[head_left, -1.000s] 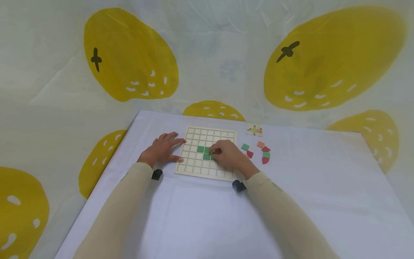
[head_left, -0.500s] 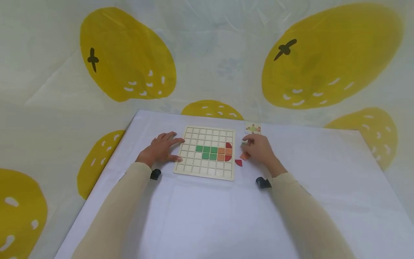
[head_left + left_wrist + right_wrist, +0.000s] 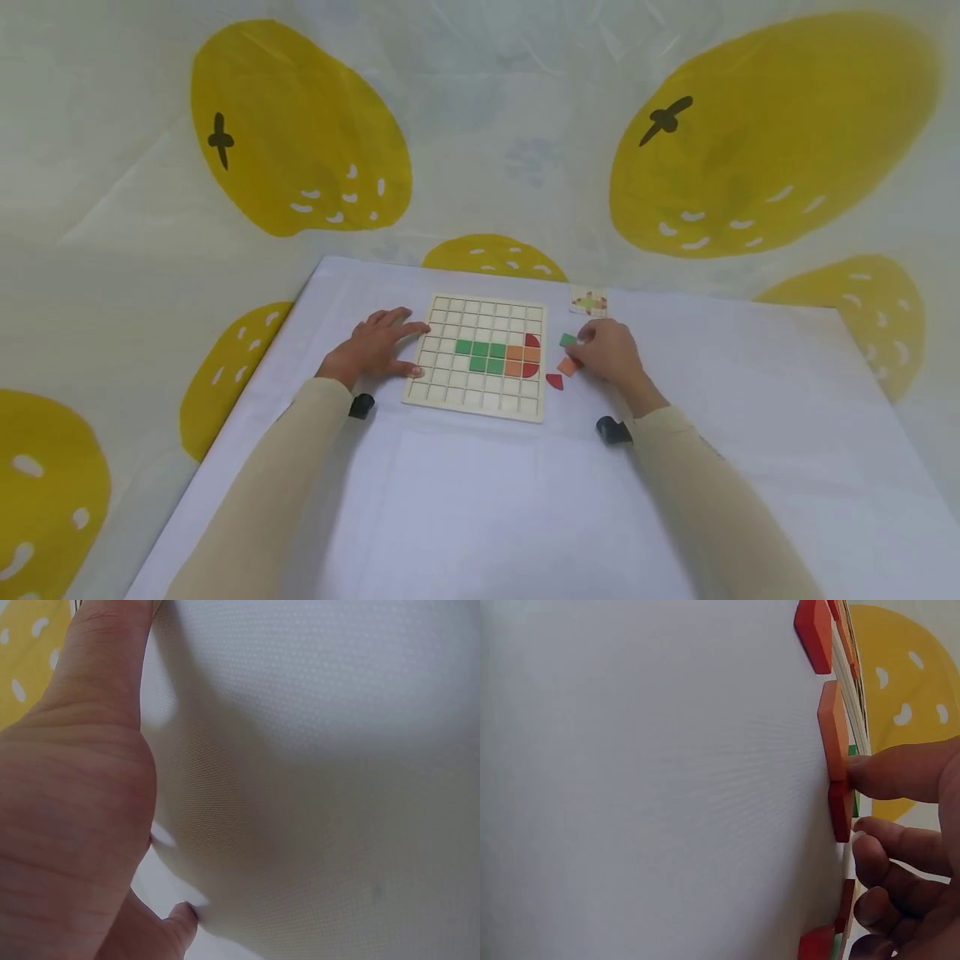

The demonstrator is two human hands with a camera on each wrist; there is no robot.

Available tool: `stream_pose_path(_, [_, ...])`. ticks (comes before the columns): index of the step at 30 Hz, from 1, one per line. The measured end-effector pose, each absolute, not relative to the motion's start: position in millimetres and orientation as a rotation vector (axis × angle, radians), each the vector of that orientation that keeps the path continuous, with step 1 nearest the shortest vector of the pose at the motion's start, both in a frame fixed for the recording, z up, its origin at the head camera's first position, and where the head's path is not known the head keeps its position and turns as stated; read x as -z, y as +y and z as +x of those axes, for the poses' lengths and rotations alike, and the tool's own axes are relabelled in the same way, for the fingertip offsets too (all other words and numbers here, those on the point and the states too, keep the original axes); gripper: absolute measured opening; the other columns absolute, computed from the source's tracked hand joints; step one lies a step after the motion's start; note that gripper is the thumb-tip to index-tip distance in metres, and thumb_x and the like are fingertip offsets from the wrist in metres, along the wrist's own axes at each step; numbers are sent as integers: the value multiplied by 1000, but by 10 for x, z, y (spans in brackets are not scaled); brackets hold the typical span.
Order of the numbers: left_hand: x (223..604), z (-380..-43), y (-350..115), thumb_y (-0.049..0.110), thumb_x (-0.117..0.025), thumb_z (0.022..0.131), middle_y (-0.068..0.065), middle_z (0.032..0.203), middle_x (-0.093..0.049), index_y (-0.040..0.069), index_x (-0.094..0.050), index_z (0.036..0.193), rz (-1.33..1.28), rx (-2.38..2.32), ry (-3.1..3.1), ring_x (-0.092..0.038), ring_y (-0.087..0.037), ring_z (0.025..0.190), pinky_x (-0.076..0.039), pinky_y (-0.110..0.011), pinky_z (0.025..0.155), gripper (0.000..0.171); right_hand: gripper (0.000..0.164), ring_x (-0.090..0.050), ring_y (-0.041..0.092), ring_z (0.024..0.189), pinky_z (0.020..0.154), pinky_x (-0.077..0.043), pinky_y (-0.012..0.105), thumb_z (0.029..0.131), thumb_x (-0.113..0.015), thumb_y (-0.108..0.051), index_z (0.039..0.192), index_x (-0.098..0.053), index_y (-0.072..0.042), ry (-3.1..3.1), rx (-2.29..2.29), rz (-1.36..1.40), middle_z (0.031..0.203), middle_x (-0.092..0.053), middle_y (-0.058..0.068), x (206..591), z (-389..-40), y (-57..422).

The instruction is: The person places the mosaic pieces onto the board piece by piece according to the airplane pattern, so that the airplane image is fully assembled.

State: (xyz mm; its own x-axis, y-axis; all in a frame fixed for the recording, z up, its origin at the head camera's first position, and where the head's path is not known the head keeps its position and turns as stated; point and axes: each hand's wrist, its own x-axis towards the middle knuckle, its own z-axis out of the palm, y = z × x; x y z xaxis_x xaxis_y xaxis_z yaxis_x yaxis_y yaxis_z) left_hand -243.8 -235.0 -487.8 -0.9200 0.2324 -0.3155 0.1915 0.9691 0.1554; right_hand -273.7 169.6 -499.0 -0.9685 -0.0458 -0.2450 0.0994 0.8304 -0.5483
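A cream wooden grid board (image 3: 450, 385) lies flat with green squares (image 3: 479, 350), orange squares (image 3: 513, 360) and red quarter-round pieces (image 3: 532, 341) set in its cells. My left hand (image 3: 367, 346) is spread, its thumb and forefinger resting on the board's left edge. In the left wrist view that thumb (image 3: 112, 660) points up to the board's corner. Right of the board, my right hand (image 3: 609, 354) has thumb and forefinger at the edges of a green square tile (image 3: 567, 340), pinching it. The right wrist view shows the thumb (image 3: 892, 772) overlapping the green tile.
Beside the board lie a loose orange square (image 3: 567, 367) and a red quarter-round (image 3: 555, 381). Another red piece (image 3: 841, 814) lies beneath my right hand. A small pattern card (image 3: 588, 301) is behind it. The white table (image 3: 480, 500) ends at a lemon-print cloth (image 3: 510, 167).
My right hand has left the board for the loose tiles at its right. Orange, red and more green pieces now show on the board. The left hand has stayed in place.
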Motion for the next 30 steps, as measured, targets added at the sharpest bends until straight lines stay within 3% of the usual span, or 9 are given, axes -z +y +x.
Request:
stream_pose_path(10, [4890,-2452,-2351,63,-78,83,-7,175,-19,42,-39,158,305,-184,2794,-20,-46,158,-22,-74,124,87,42,-58,33,107,90,-59,41,94,-72,-28,126,-69,-1,2761,794,-21,121,-68,19,4977,-2776,1695])
stream_pose_path(21, [4873,-2430,-2337,61,-78,85,-8,175,-18,41,-38,159,291,-201,2780,-19,-46,158,-19,-74,125,87,37,-63,27,90,60,-54,28,93,-74,-28,123,-71,-6,2700,747,-96,115,-70,15,4933,-2828,1715])
stream_pose_path(25, [4877,-2427,-2334,62,-77,85,-8,175,-18,42,-37,159,298,-192,2781,-18,-46,158,-20,-74,125,86,39,-63,26,83,58,-54,27,93,-76,-29,122,-72,-4,2697,717,-149,112,-71,15,4920,-2811,1710])
stream_pose_path(30, [4869,-2408,-2333,61,-77,85,-8,175,-18,42,-38,159,301,-193,2793,-19,-46,158,-20,-74,125,86,40,-63,26,86,62,-55,26,92,-77,-30,122,-73,-3,2699,691,-170,112,-72,16,4903,-2783,1684])
